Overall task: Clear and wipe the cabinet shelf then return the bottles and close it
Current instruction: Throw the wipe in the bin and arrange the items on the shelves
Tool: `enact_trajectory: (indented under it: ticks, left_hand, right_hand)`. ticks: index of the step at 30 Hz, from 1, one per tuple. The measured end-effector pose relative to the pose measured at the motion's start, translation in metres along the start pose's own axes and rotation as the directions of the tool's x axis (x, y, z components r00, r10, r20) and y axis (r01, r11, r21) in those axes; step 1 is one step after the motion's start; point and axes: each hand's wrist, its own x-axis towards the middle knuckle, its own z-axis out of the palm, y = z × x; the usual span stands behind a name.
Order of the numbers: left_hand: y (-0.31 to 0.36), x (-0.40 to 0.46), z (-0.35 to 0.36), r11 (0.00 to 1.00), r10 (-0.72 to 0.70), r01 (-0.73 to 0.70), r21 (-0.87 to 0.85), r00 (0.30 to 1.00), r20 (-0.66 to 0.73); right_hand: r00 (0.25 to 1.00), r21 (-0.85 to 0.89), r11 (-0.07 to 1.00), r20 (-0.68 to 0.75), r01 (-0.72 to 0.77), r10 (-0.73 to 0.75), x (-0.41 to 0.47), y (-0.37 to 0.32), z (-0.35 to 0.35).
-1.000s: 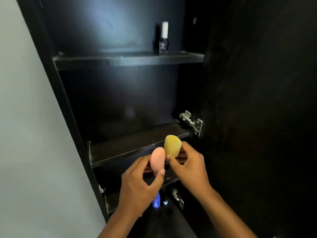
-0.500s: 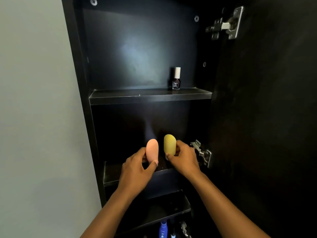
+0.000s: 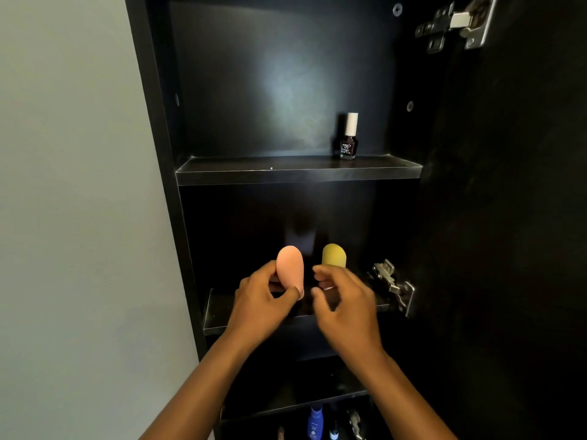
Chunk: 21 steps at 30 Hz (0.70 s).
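In the black open cabinet, my left hand [image 3: 263, 300] grips a pink egg-shaped sponge [image 3: 289, 265] upright over the middle shelf [image 3: 222, 315]. Just to its right a yellow sponge [image 3: 334, 255] stands on that shelf; its base is hidden behind my fingers. My right hand [image 3: 343, 306] hovers in front of it with fingers apart, holding nothing. A small dark nail polish bottle [image 3: 348, 138] with a white cap stands at the right end of the upper shelf [image 3: 254, 174].
The black cabinet door [image 3: 508, 217] stands open on the right, with metal hinges [image 3: 394, 284] beside my right hand and at the top [image 3: 454, 23]. A blue bottle [image 3: 315, 423] and small items sit on a lower shelf. A pale wall [image 3: 63, 217] fills the left.
My view has tilted upward. Both hands carried the sponges onto the middle shelf, and my right hand has let go of the yellow sponge and drawn back a little.
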Motion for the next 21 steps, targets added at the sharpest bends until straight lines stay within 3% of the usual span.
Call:
enact_trajectory:
  ticks: [2, 4, 13, 21]
  left_hand:
    - [0.000, 0.003, -0.004, 1.000, -0.009, 0.009, -0.019, 1.000, 0.010]
    - [0.000, 0.005, -0.007, 0.999, -0.023, 0.023, -0.024, 1.000, 0.002]
    - [-0.002, 0.001, -0.017, 0.999, 0.009, -0.006, 0.044, 0.998, -0.056]
    - [0.000, -0.040, -0.039, 0.904, 0.181, -0.159, 0.397, 0.983, -0.018]
  right_hand:
    - [0.987, 0.031, 0.999, 0.160, -0.012, 0.007, 0.001, -0.001, 0.013]
    - [0.975, 0.033, 0.999, 0.221, -0.029, 0.021, 0.003, -0.003, 0.024]
    - [0.984, -0.009, 0.995, 0.151, -0.097, 0.097, 0.015, -0.012, 0.056]
    - [0.955, -0.090, 0.974, 0.195, -0.210, 0.224, 0.025, -0.012, 0.077]
